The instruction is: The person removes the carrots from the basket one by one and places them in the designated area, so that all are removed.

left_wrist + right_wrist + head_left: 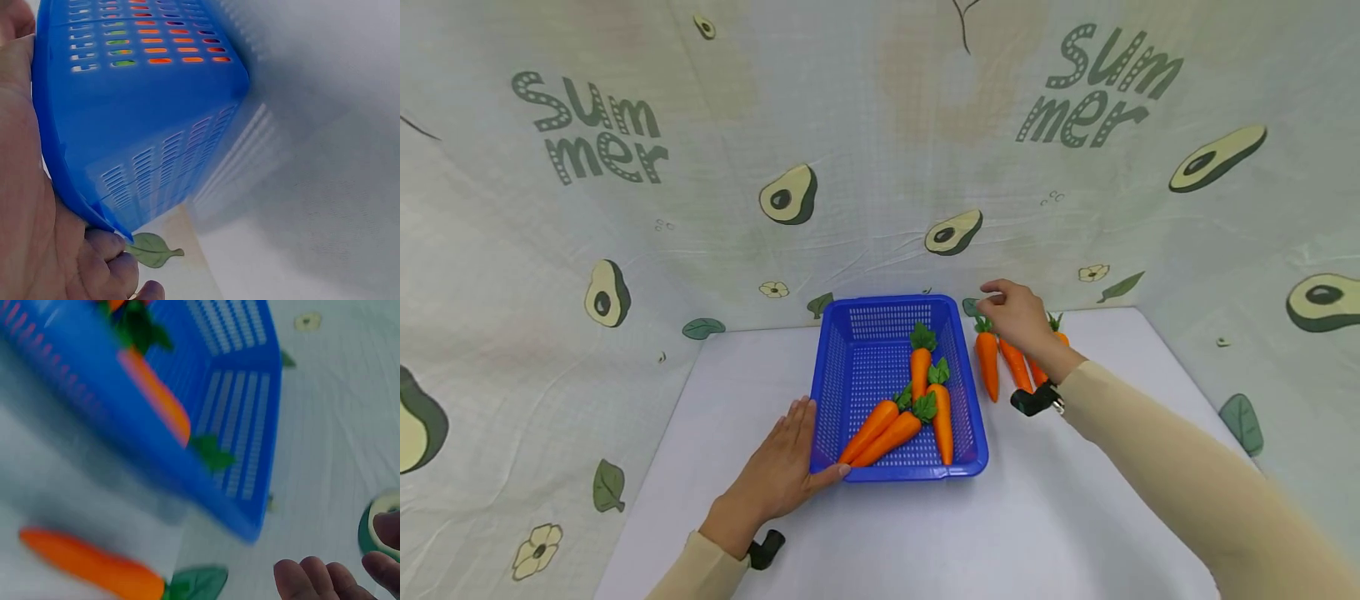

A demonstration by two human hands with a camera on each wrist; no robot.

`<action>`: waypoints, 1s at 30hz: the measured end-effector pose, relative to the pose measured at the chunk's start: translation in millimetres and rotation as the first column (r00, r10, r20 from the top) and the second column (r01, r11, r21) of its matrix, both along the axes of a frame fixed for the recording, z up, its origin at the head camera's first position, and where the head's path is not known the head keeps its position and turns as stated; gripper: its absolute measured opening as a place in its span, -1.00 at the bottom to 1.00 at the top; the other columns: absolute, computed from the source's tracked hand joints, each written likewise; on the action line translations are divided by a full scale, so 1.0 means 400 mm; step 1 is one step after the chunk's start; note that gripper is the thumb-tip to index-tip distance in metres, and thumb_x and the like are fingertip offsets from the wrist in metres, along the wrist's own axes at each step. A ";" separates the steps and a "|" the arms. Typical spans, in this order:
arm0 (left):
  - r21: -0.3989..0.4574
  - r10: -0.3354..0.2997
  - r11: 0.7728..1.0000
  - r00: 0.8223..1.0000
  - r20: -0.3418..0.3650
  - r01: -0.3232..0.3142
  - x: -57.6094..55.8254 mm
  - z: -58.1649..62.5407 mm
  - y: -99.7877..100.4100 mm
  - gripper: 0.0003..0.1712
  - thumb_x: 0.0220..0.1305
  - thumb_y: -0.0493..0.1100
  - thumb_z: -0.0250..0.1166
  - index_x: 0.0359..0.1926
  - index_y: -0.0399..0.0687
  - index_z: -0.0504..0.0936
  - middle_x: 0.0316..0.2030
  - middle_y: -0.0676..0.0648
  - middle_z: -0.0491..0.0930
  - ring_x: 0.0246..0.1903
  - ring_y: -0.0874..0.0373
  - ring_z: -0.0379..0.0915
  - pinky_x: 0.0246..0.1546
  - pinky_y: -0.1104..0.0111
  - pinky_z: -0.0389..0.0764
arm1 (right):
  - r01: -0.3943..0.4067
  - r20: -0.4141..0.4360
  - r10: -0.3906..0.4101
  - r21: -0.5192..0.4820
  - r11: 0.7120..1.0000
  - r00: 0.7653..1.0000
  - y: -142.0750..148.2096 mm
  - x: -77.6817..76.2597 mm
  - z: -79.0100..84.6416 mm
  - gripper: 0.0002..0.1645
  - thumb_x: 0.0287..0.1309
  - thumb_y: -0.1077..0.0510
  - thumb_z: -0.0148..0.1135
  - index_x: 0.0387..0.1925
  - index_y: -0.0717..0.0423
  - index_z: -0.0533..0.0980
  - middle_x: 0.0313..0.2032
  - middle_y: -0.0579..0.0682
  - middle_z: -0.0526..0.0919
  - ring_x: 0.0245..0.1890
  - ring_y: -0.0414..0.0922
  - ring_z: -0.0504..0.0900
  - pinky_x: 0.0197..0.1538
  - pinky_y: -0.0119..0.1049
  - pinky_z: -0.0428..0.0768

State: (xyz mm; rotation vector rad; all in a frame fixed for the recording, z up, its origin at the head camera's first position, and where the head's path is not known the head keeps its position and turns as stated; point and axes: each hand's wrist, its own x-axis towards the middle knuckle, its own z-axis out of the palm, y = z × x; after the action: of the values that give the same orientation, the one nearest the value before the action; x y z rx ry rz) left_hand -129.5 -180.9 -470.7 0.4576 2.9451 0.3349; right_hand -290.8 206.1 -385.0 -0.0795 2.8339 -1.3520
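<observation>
A blue plastic basket point(895, 474) holds several orange carrots with green tops, such as one carrot point(943, 425) at its right side. My left hand point(782, 462) rests against the basket's front left corner, fingers along the left rim and thumb over the front rim. Beyond the basket's right side, my right hand point(1018, 317) hovers with bent fingers, holding nothing. Under and beside it, more carrots lie on the table; the nearest to the basket is a carrot point(988, 367), which the right wrist view also shows. My right hand and wrist partly hide the others.
The white table point(1045, 517) runs up to a hanging cloth point(865, 125) printed with avocados, leaves and lettering, which closes off the back and sides. Each wrist wears a black strap, such as the right strap point(1033, 401).
</observation>
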 end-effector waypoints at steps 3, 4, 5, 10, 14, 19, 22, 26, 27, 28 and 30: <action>0.011 0.005 1.000 1.000 -0.003 -0.005 0.000 0.003 -0.003 0.39 0.33 0.64 0.05 0.67 -0.34 -0.16 0.68 -0.35 -0.14 0.67 -0.26 -0.19 0.63 -0.11 0.03 | -0.045 0.053 0.050 -0.095 0.995 0.997 -0.076 0.002 0.005 -0.41 0.49 0.07 0.20 0.45 0.12 0.43 0.22 0.29 0.66 0.00 0.19 0.75 0.01 -0.01 0.79; 0.011 0.007 1.000 1.000 -0.003 -0.007 0.000 0.004 -0.004 0.39 0.33 0.64 0.05 0.67 -0.34 -0.15 0.68 -0.35 -0.14 0.67 -0.26 -0.19 0.63 -0.11 0.04 | -0.058 0.073 0.067 -0.119 0.991 0.995 -0.101 0.004 0.005 -0.40 0.48 0.08 0.22 0.47 0.10 0.42 0.23 0.28 0.65 0.04 0.19 0.74 0.03 -0.01 0.79; 0.011 0.011 1.000 1.000 -0.003 -0.010 0.001 0.005 -0.004 0.39 0.32 0.64 0.06 0.67 -0.34 -0.15 0.68 -0.35 -0.13 0.67 -0.26 -0.19 0.62 -0.12 0.05 | -0.069 0.092 0.083 -0.148 0.987 0.992 -0.125 0.005 0.003 -0.38 0.47 0.09 0.25 0.48 0.08 0.41 0.24 0.28 0.63 0.08 0.19 0.71 0.04 0.01 0.78; 0.014 0.024 1.000 1.000 -0.004 -0.024 0.004 0.005 -0.007 0.38 0.32 0.64 0.07 0.68 -0.33 -0.13 0.68 -0.34 -0.11 0.67 -0.25 -0.17 0.62 -0.12 0.08 | -0.111 0.156 0.174 -0.348 0.931 0.972 -0.216 0.008 -0.023 -0.30 0.46 0.22 0.24 0.56 0.04 0.33 0.42 0.31 0.47 0.30 0.23 0.59 0.24 0.13 0.68; 0.018 0.018 1.000 1.000 0.011 -0.018 0.004 0.003 -0.004 0.38 0.33 0.66 0.03 0.68 -0.31 -0.17 0.68 -0.32 -0.13 0.68 -0.23 -0.20 0.63 -0.09 0.07 | -0.066 0.197 0.212 -0.564 0.823 0.957 -0.251 0.008 -0.047 -0.25 0.46 0.35 0.20 0.59 0.03 0.28 0.52 0.29 0.33 0.39 0.26 0.49 0.40 0.23 0.52; 0.020 0.019 1.000 1.000 0.016 -0.020 0.003 0.002 0.000 0.38 0.32 0.65 0.04 0.69 -0.28 -0.17 0.69 -0.30 -0.14 0.68 -0.21 -0.21 0.62 -0.08 0.07 | -0.006 0.242 0.184 -0.590 0.807 0.953 -0.269 0.005 -0.073 -0.24 0.47 0.33 0.21 0.60 0.02 0.26 0.53 0.29 0.32 0.38 0.22 0.52 0.42 0.20 0.51; 0.022 0.022 1.000 1.000 0.012 -0.022 0.004 0.002 -0.002 0.38 0.32 0.64 0.06 0.69 -0.28 -0.17 0.69 -0.30 -0.13 0.68 -0.21 -0.19 0.62 -0.08 0.08 | 0.009 0.260 0.155 -0.537 0.844 0.953 -0.275 0.003 -0.089 -0.25 0.49 0.28 0.21 0.61 0.00 0.26 0.52 0.26 0.35 0.32 0.13 0.57 0.40 0.14 0.55; 0.019 0.019 1.000 1.000 0.003 -0.019 0.003 -0.004 -0.004 0.38 0.32 0.65 0.04 0.69 -0.28 -0.17 0.69 -0.30 -0.12 0.68 -0.20 -0.19 0.63 -0.07 0.08 | 0.051 0.280 0.083 -0.442 0.895 0.956 -0.280 0.003 -0.111 -0.27 0.47 0.28 0.20 0.59 -0.01 0.30 0.54 0.23 0.33 0.14 0.04 0.54 0.26 0.03 0.58; 0.021 0.018 1.000 1.000 -0.002 -0.018 0.003 -0.006 -0.005 0.38 0.32 0.65 0.04 0.69 -0.29 -0.16 0.69 -0.30 -0.12 0.68 -0.20 -0.18 0.62 -0.07 0.09 | 0.061 0.285 0.066 -0.415 0.908 0.956 -0.281 0.002 -0.116 -0.27 0.46 0.30 0.20 0.58 0.01 0.30 0.55 0.24 0.30 0.15 0.06 0.52 0.26 0.04 0.57; 0.012 0.019 1.000 1.000 -0.001 -0.019 0.003 -0.007 -0.005 0.38 0.32 0.66 0.02 0.69 -0.27 -0.18 0.69 -0.29 -0.13 0.68 -0.19 -0.20 0.63 -0.06 0.07 | 0.070 0.291 0.050 -0.390 0.918 0.955 -0.282 0.002 -0.121 -0.26 0.45 0.31 0.19 0.58 0.03 0.31 0.56 0.24 0.28 0.17 0.08 0.52 0.27 0.05 0.56; 0.017 0.020 1.000 1.000 -0.002 -0.020 0.003 -0.009 -0.005 0.38 0.32 0.66 0.02 0.69 -0.27 -0.18 0.69 -0.29 -0.12 0.68 -0.18 -0.20 0.63 -0.06 0.07 | 0.086 0.308 0.026 -0.346 0.934 0.951 -0.286 0.000 -0.132 -0.25 0.42 0.34 0.19 0.58 0.06 0.30 0.57 0.25 0.25 0.27 0.13 0.51 0.35 0.07 0.54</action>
State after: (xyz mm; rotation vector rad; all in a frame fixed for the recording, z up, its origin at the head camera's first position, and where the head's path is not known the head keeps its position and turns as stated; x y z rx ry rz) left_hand -128.1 -182.9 -474.1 0.4310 2.9534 0.3619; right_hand -290.9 91.6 -437.8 0.1635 2.3210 -1.7002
